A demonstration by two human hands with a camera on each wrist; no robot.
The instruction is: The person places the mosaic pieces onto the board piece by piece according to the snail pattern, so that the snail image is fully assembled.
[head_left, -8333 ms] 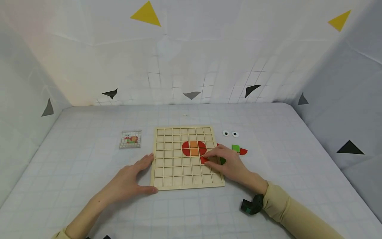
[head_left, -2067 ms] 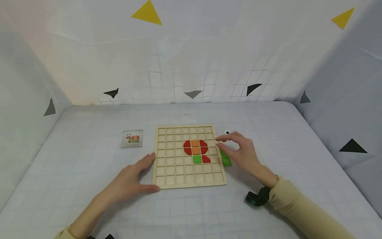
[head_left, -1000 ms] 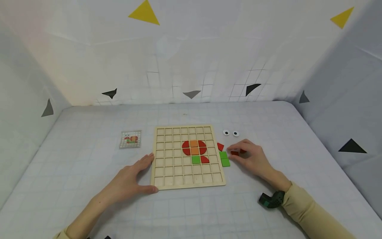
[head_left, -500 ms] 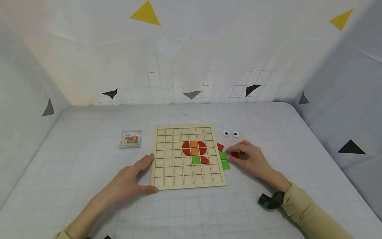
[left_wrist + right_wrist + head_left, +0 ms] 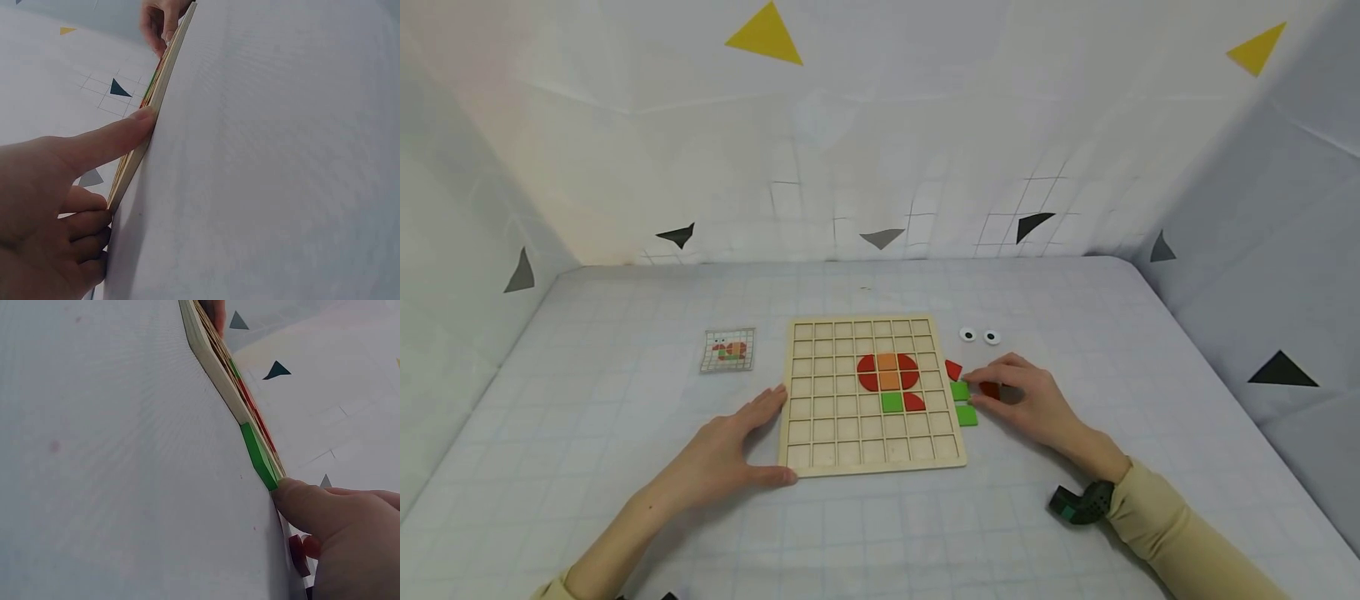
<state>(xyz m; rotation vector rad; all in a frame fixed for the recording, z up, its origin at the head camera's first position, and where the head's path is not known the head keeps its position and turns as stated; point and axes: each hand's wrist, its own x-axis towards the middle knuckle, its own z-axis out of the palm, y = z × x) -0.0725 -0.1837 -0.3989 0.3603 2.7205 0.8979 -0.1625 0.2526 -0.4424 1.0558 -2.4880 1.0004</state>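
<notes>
Two green tiles (image 5: 960, 392) lie at the right edge of the wooden board (image 5: 835, 408), the right hand's (image 5: 1028, 402) fingertips at the farther one, whether pinching I cannot tell, while the left hand (image 5: 722, 454), fingers extended, touches the board's left side.

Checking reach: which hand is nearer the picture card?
Left: left hand at the left edge of the board, just short of the picture card; right hand past the board's right edge, at a green tile.
</notes>
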